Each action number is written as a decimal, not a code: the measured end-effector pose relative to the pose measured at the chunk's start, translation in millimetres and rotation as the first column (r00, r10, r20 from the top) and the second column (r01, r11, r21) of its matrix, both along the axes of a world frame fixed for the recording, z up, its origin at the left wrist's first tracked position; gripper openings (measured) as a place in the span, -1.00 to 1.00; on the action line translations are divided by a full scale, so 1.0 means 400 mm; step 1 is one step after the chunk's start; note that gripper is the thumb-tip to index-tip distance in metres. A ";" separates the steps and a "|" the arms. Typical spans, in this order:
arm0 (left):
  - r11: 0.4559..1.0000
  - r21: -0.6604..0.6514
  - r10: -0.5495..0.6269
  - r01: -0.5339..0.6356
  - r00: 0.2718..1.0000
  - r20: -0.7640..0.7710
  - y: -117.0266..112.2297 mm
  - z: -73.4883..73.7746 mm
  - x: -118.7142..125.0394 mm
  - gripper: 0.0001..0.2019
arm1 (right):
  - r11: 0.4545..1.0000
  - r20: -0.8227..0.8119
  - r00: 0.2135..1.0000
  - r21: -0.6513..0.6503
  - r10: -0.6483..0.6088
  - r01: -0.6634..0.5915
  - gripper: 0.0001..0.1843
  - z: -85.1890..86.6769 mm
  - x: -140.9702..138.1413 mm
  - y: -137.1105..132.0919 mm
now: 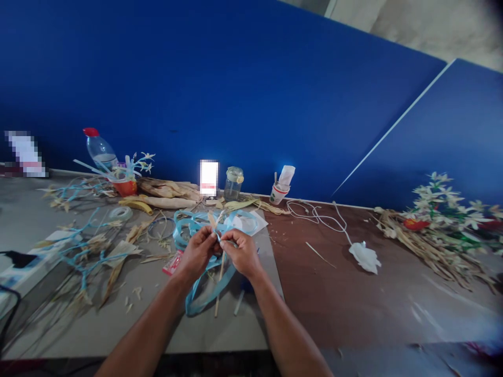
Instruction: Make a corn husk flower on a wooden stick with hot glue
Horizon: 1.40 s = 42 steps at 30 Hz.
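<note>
My left hand and my right hand meet over the grey mat, both with fingers pinched together. Between them they grip a light blue ribbon and a thin wooden stick that hangs down toward me. More of the blue ribbon lies in loops just beyond my fingers. A dried husk piece sticks up above the pinch.
Dried husks and blue-wrapped stems litter the left. At the back stand a water bottle, an orange cup, a glass jar and a paper cup. A white cable and finished straw flowers lie on the right.
</note>
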<state>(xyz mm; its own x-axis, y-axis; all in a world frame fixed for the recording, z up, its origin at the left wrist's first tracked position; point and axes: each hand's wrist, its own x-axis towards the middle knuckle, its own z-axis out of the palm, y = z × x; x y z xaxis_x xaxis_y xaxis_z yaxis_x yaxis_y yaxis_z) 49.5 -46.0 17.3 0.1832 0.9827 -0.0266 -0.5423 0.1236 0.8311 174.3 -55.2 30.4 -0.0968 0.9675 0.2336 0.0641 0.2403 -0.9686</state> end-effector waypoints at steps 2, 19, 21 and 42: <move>1.000 -0.005 0.014 -0.014 1.000 0.015 0.000 0.005 0.001 -0.77 | 1.000 0.003 1.000 0.010 -0.002 0.002 -0.94 0.000 0.003 0.000; 0.960 0.153 0.272 -0.235 0.915 -0.298 0.006 -0.026 0.011 -0.78 | 0.997 0.031 0.996 0.017 0.079 -0.080 -0.92 -0.006 -0.005 -0.002; 0.945 0.192 0.320 -0.266 0.873 -0.367 0.006 -0.024 0.011 -0.78 | 0.996 0.058 0.995 0.038 0.080 -0.082 -0.91 -0.003 -0.001 -0.002; 0.998 -0.041 -0.047 0.037 0.960 -0.276 0.005 -0.010 0.014 -0.71 | 0.964 -0.381 0.918 -0.264 -0.110 0.006 -0.83 -0.032 0.000 0.034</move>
<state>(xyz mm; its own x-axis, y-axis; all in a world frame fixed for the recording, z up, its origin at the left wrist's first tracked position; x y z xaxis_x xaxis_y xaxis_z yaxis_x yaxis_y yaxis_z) 55.2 -43.8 13.4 0.2046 0.9719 -0.1161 -0.2850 0.1726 0.9428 174.4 -41.6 17.6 0.0099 0.9999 -0.0117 -0.3233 -0.0078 -0.9463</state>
